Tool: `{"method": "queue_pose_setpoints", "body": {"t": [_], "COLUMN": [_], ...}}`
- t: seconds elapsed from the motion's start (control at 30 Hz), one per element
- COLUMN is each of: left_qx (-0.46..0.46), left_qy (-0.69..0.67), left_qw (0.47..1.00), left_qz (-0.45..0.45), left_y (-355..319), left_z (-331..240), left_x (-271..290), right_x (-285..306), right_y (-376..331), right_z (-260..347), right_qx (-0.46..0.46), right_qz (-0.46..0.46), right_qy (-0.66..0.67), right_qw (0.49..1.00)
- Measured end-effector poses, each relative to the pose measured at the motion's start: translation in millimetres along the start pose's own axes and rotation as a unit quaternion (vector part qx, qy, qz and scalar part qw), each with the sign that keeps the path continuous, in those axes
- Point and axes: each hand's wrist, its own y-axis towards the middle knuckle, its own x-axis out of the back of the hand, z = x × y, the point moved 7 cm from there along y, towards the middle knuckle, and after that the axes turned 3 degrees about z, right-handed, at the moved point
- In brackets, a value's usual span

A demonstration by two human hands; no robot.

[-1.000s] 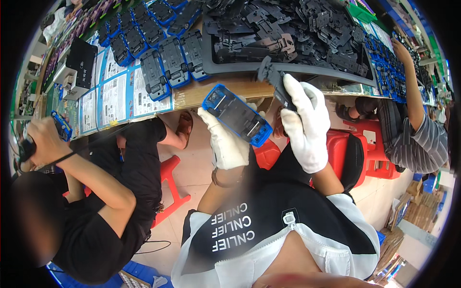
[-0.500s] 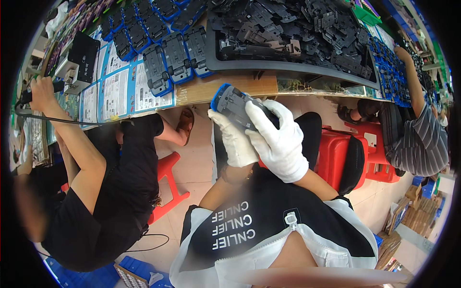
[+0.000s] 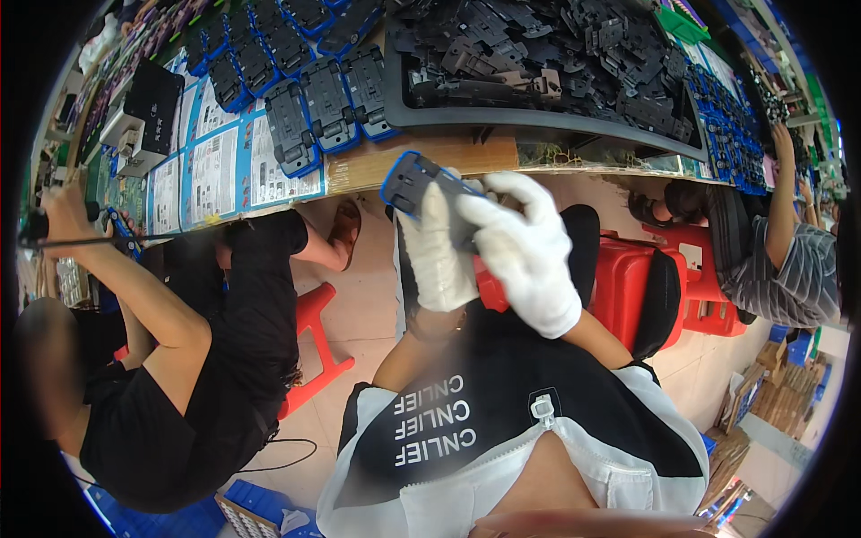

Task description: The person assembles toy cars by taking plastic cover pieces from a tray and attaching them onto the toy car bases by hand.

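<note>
A blue toy car point(image 3: 409, 178), its black underside turned up, is held in front of me just off the table edge. My left hand point(image 3: 439, 255), in a white glove, grips it from below with the thumb laid across the black base. My right hand point(image 3: 531, 247), also white-gloved, has its bent fingers on the car's near right end. Those fingertips are slightly blurred and cover that end. Beyond my hands, a black tray point(image 3: 538, 133) holds a heap of loose black chassis plates point(image 3: 619, 67).
Rows of upturned blue toy cars point(image 3: 331, 103) stand left of the tray, with more cars point(image 3: 725, 130) to its right. A black box-shaped device point(image 3: 148, 121) sits far left. Co-workers sit on both sides. A red stool point(image 3: 314, 345) and a red chair point(image 3: 628, 291) flank me.
The toy car has tilted and shifted slightly left in my left hand. My right hand has drawn back toward its near end. The left co-worker's hand has moved lower.
</note>
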Motion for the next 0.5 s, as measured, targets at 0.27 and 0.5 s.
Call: {"method": "queue_pose_setpoints", "body": {"t": [0.27,0.5], "left_qx": [-0.05,-0.106], "left_qy": [0.037,0.083], "left_qw": [0.998,0.991], "left_qz": [-0.015,-0.023], "left_y": [6,2], "left_z": [-15,-17], "left_x": [3,-1], "right_x": [-29,-41], "right_y": [-24,-33], "right_z": [-37,-34], "right_qx": [-0.334,-0.306], "right_qz": [0.095,0.07], "right_qy": [0.486,0.494], "right_qw": [0.802,0.811]}}
